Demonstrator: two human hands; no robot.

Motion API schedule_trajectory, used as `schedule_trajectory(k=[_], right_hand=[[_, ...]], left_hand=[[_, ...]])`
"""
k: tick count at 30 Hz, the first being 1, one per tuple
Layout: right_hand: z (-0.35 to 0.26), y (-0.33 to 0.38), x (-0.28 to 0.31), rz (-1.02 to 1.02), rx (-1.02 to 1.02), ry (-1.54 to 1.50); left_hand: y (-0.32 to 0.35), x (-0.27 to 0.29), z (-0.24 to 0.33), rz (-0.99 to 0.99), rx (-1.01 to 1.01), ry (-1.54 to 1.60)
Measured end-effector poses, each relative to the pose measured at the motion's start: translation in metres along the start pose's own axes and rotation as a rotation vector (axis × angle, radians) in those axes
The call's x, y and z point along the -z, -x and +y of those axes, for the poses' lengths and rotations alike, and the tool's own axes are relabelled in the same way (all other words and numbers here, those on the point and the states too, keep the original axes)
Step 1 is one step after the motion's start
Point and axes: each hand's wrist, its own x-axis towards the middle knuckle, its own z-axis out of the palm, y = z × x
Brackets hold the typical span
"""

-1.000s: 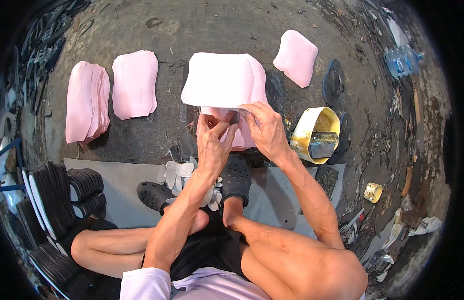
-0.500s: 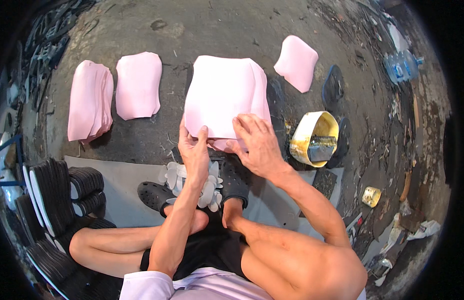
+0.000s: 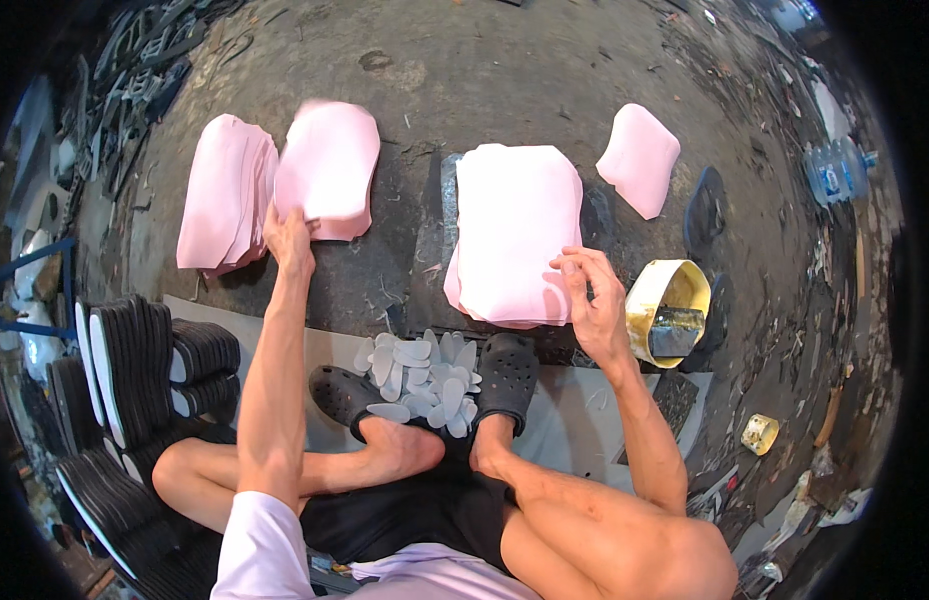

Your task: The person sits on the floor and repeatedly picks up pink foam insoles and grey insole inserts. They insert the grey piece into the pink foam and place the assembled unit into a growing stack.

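My left hand (image 3: 289, 238) grips the near edge of a pink sheet (image 3: 327, 165) over a small pink pile at the left. The sheet's far edge is smeared by motion. Just left of it leans a thicker stack of pink sheets (image 3: 223, 195). My right hand (image 3: 597, 295) hovers at the near right corner of the middle pink stack (image 3: 515, 225), fingers bent and apart, with nothing in them. A single pink piece (image 3: 640, 160) lies on the floor at the far right.
A yellowed tub (image 3: 640, 310) with a dark block in it stands right of my right hand. Grey-white oval pieces (image 3: 425, 375) lie between my black clogs (image 3: 507, 375). Black soles (image 3: 135, 370) are stacked at the left. A dark sandal (image 3: 704, 212) and a clear water bottle (image 3: 835, 173) lie at the right.
My left hand has moved from the middle stack to the left pile, carrying a pink sheet. My right hand has lifted off the middle stack. The whole view has shifted a little.
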Motion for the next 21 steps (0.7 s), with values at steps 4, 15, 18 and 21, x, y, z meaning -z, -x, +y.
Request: schedule_trajectory(k=[4,15,18,21], right_hand=[[0.009,0.005,0.025,-0.194,0.254,0.463],[0.01,-0.012,0.041,-0.514,0.58,0.753],[0.012,-0.015,0.036,-0.512,0.576,0.76],[0.01,-0.031,0.036,-0.279,0.527,0.7]], left_hand=[[0.039,-0.02,-0.024,0.216,0.216,-0.393],[0.271,-0.018,0.029,-0.598,-0.251,-0.954],[0.3,-0.028,0.025,-0.566,-0.317,-1.06],[0.316,-0.04,0.02,-0.551,-0.423,-1.032]])
